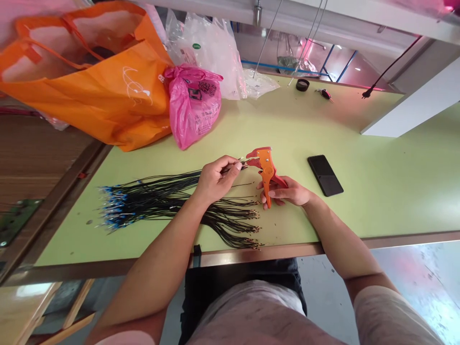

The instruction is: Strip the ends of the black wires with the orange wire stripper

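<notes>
My left hand (218, 178) is closed on the ends of some thin black wires, thumb and fingertips pinched together. My right hand (287, 191) grips the handles of an orange and red wire stripper (266, 168), whose jaws point left, right beside the wire ends at my left fingertips. Many black wires (158, 203) lie spread over the green table, partly under my left forearm. Their blue-tipped ends (117, 206) are at the left, and their bare, copper-coloured ends (256, 229) fan out at the right, below the tool.
A black phone (325, 175) lies right of my right hand. An orange bag (108, 100), a pink bag (196, 105) and clear plastic bags (212, 52) stand at the back left. Farther back are a black ring (302, 85), keys (325, 94) and a hanging plug (367, 93). A white post rises at the right.
</notes>
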A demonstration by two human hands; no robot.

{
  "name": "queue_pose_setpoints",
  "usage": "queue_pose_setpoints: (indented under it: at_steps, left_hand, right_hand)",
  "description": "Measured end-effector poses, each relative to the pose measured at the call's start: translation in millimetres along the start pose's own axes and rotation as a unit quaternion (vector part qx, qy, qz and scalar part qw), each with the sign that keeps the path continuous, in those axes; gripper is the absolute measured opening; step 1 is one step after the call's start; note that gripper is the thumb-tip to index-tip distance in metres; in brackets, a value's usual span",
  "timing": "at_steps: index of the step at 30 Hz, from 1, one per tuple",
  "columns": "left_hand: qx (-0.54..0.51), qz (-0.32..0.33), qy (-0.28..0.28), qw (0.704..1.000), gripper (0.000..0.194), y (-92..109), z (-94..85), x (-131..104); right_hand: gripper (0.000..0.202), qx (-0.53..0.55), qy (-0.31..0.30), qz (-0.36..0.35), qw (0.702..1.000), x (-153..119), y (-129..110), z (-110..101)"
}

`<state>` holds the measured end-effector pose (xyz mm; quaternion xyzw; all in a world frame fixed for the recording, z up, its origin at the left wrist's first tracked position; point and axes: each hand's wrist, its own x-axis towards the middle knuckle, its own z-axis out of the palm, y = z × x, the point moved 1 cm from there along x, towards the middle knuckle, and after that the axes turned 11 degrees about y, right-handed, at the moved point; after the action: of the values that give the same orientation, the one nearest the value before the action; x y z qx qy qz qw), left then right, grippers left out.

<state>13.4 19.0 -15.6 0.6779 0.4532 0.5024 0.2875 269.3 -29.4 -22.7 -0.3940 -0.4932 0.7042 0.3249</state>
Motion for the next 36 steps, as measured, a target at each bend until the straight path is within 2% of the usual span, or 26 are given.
queue_pose_setpoints:
  at_steps: [6, 16, 28, 36]
  left_hand:
    - [-0.007, 0.005, 0.001, 1.000, 0.024, 3, -0.8, -1]
    - [0.000, -0.002, 0.011, 1.000, 0.018, 3, -1.4, 0]
    - [0.000, 0.007, -0.003, 1.000, 0.018, 2, -1.4, -2]
    - [0.000, 0.012, 0.003, 1.000, 0.015, 12, -3.2, -1]
  right_hand:
    - [0.038, 0.003, -0.037, -0.010, 0.999, 0, 2, 4]
    - [0.038, -0.001, -0.057, -0.011, 0.998, -1, 0, 5]
    - [0.034, -0.014, -0.047, -0.015, 0.999, 0, 2, 8]
    - [0.029, -0.028, -0.021, -0.016, 0.999, 2, 2, 15]
